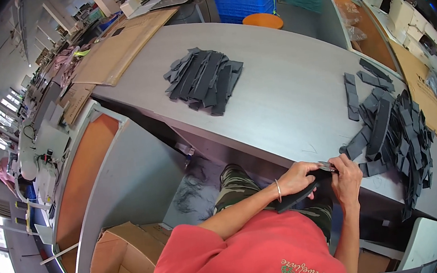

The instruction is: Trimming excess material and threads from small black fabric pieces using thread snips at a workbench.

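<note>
Grey surface beneath both stacks. Tangled heap of dark strips close by the right hand, likely for easy reach. Flatter pile well apart, probably avoiding mixing. Left hand pinches a single strip over the lap, seemingly steadying it; right grips small metal snips beside it.

Your tabletop offers an open lane between the stack of dark strips on its far side and the tangled heap of strips at right. That heap stands just beside your right hand, obstructing rightward passage. At your left, a grey panel and an open carton restrict low reach.
</note>
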`<state>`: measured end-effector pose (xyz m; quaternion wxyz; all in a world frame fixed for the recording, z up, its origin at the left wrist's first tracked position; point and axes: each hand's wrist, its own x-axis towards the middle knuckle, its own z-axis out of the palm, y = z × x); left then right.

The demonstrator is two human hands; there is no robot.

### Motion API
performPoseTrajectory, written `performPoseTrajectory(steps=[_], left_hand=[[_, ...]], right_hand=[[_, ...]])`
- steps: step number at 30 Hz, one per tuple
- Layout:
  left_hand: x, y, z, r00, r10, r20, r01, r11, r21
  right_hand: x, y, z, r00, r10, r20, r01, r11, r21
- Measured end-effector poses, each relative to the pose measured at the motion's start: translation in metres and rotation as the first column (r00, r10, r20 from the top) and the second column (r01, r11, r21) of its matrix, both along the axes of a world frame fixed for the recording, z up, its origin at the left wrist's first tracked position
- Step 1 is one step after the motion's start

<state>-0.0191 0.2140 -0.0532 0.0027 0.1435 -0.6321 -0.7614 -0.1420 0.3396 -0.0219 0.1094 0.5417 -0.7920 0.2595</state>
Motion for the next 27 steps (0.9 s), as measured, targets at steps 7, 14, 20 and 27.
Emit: performPoseTrajectory(steps=[7, 14, 20, 27], left_hand=[[-0.006, 0.0, -0.015, 0.986, 0.149, -0.079, -0.162, 0.969, -0.188], [-0.007, -0.004, -0.013, 0.904, 0.401, -0.151, -0.416, 0.906, -0.08], [0.002, -0.015, -0.031, 0.762, 0.56, -0.324, -0.643, 0.71, -0.287], [0.007, -0.007, -0.013, 0.85, 0.52, -0.088, -0.514, 0.854, 0.084]], right_hand=[[0.009, 0.0, -0.007, 0.961, -0.046, 0.273, 0.039, 0.999, 0.029], [0.006, -0.014, -0.026, 0.897, 0.116, 0.427, -0.067, 0.989, -0.13], [0.015, -0.041, -0.027, 0.868, 0.219, 0.445, -0.189, 0.976, -0.111], [0.01, -0.04, -0.038, 0.873, 0.173, 0.455, -0.11, 0.981, -0.163]])
